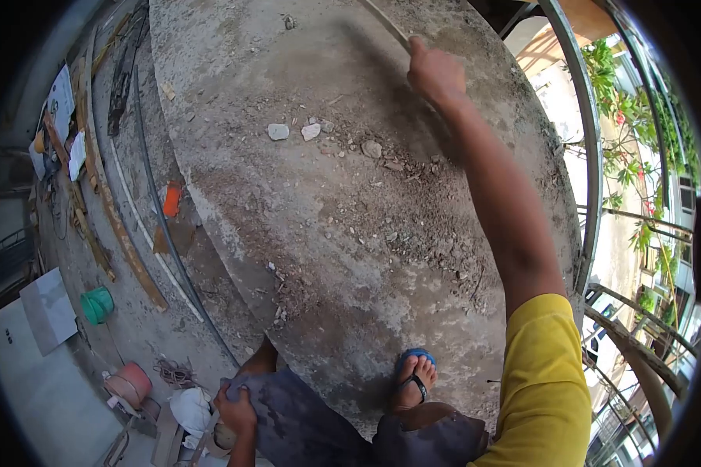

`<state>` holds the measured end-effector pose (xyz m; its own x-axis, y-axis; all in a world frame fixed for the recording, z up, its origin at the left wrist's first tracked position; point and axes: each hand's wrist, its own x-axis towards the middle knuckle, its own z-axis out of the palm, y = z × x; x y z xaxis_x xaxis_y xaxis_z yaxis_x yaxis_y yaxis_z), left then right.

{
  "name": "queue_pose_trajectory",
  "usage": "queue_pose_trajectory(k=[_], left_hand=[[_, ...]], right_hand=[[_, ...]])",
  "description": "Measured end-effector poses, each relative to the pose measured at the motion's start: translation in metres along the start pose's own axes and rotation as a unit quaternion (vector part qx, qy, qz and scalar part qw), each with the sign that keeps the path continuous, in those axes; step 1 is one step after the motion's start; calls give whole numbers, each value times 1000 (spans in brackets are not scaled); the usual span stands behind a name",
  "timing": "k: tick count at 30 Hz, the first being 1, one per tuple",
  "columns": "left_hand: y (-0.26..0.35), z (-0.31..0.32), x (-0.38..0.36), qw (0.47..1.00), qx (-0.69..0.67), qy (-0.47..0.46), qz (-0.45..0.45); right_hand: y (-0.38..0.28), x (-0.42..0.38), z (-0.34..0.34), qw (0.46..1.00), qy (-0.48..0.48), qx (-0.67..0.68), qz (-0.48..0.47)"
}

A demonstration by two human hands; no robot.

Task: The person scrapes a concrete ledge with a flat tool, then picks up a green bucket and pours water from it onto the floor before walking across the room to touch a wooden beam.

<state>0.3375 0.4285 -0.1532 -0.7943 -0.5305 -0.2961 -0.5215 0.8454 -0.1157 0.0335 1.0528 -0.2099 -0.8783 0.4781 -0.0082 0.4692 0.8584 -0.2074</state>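
Observation:
My right hand (436, 74) is stretched far forward over the concrete slab (350, 272), its fingers closed round a thin pale stick (385, 23). The stick's far end runs out past the top of the view. My left hand (235, 409) rests on my left knee, on the dark shorts (288, 412), fingers and thumb apart and holding nothing. Between my feet and the right hand lie crumbled rubble (420, 187), two whitish chips (278, 131) and a rounded stone (371, 149). My right foot, in a blue sandal (417, 356), stands on the slab.
A lower floor left of the slab holds a dark hose (152, 156), long timber strips (117, 210), an orange object (172, 199), a green bucket (97, 305) and a reddish bucket (128, 384). Metal railing (588, 124) borders the right edge, with plants beyond.

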Motion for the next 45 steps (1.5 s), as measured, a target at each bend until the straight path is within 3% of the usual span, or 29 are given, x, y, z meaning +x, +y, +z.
queue_pose_trajectory(k=[2, 3, 4, 6, 10, 13, 17, 20, 24, 26, 27, 30, 34, 36, 40, 45], left_hand=[[-9, 2, -1, 1000, -13, 5, 3], [-12, 2, -2, 1000, -14, 5, 1], [-13, 2, -1, 1000, -17, 8, -1], [-7, -2, -2, 1000, -18, 8, -15], [-6, -6, -1, 1000, -6, 7, -23], [2, -10, -1, 1000, 5, 2, -17], [-2, -10, -5, 1000, 4, -1, -8], [-20, -7, -9, 999, -16, 1, -29], [-87, 9, 1, 996, -63, 0, -62], [-119, 14, 6, 994, -95, -1, -61], [-135, 21, 10, 993, -94, 8, -68], [-161, 31, 16, 989, -115, 15, -89], [-143, 20, 22, 991, -75, -6, -108], [-137, 14, 26, 992, -57, -11, -109], [-120, 3, 26, 988, -25, -8, -151], [-109, 1, 20, 991, -22, 1, -131]], right_hand=[[53, 2, -10, 993, -29, -56, 102], [92, 6, 18, 996, 5, -47, 81], [84, -2, 25, 997, 2, -44, 67], [46, -32, 30, 998, -4, -37, 41], [-74, -92, 44, 993, -68, 20, -98], [-139, -125, 56, 982, -73, 121, -125], [-141, -166, 24, 975, -83, 133, -160], [-65, -208, -18, 991, -13, 107, -76], [101, -268, -35, 995, 19, 10, 99], [165, -312, -33, 980, -9, -67, 186], [196, -337, -22, 980, -28, -66, 187], [194, -375, 6, 972, -24, -83, 218], [100, -337, 19, 977, -12, -12, 215], [48, -311, 30, 988, -30, 41, 144], [-80, -270, 45, 983, -58, 132, 114], [-199, -242, 65, 964, -146, 220, -17]])
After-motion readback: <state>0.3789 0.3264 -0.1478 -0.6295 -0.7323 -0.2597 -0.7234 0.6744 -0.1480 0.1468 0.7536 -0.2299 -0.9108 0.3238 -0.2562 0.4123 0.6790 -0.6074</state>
